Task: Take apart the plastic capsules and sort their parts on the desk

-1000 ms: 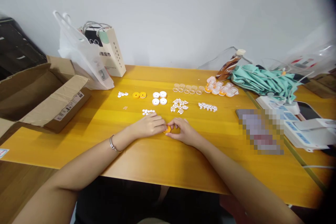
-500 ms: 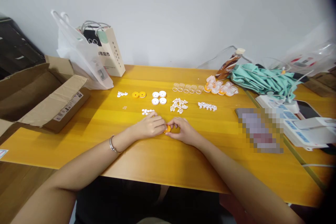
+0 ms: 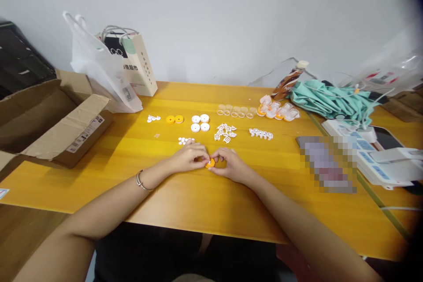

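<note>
Holds left hand (image 3: 190, 157) and right hand (image 3: 232, 165) close together, ahead of the body.
Slants left forearm (image 3: 115, 205) and right forearm (image 3: 294, 211) inward from either side; curls left fingers toward thumb; arches right thumb and forefinger into a rounded grip, tips toward the left.

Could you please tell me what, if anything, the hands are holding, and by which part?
The right hand pinches a small orange piece by its edge; the left hand is at its left side, grip unclear.
</note>
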The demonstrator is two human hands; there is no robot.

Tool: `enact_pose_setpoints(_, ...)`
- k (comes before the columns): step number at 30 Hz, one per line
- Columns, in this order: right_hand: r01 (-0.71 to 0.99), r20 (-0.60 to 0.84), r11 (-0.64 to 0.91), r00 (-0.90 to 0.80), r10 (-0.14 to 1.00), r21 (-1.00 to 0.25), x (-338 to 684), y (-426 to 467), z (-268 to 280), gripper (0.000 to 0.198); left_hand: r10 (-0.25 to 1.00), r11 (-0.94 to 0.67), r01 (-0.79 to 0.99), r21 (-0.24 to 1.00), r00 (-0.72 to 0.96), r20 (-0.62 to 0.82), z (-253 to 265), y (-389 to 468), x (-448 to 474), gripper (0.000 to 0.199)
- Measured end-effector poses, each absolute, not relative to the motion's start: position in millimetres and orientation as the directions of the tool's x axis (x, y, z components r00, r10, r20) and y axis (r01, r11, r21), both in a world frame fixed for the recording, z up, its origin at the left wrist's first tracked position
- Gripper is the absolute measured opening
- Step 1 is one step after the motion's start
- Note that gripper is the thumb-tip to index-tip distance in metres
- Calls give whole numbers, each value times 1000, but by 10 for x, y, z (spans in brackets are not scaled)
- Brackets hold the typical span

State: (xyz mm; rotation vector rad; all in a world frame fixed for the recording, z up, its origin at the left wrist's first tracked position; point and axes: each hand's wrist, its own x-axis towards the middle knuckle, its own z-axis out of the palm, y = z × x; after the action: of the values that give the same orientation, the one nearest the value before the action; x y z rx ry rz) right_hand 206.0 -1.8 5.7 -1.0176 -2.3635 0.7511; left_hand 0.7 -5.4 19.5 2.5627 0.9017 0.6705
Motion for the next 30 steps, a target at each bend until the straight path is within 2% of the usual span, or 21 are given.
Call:
enact_pose_setpoints(5, 519, 182, 570, -617, 765, -637, 2056, -24, 75, 19, 673, -716, 484, 502, 668, 317, 161, -44, 1, 14)
enact_pose_setpoints(12, 530, 176, 572, -619, 765, -625, 2053, -34, 97, 18, 726, -632, 386, 672, 598, 340, 88, -9, -17, 15)
enact_pose_setpoints(22, 534, 147, 553, -621, 770, -640, 2061, -33, 87, 21, 768, -581, 329, 744, 525, 367, 118, -28, -41, 9)
enact_pose_setpoints(26, 524, 165, 561, -620, 767, -640, 2067, -31, 68, 22, 807, -552, 363, 751, 459, 371, 252, 0, -176, 6)
enact_pose_setpoints(30, 525, 159, 561, -624, 765, -640, 2072, -33, 73, 21, 883, -431, 477, 766, 398, 248, 499, 112, -562, 8)
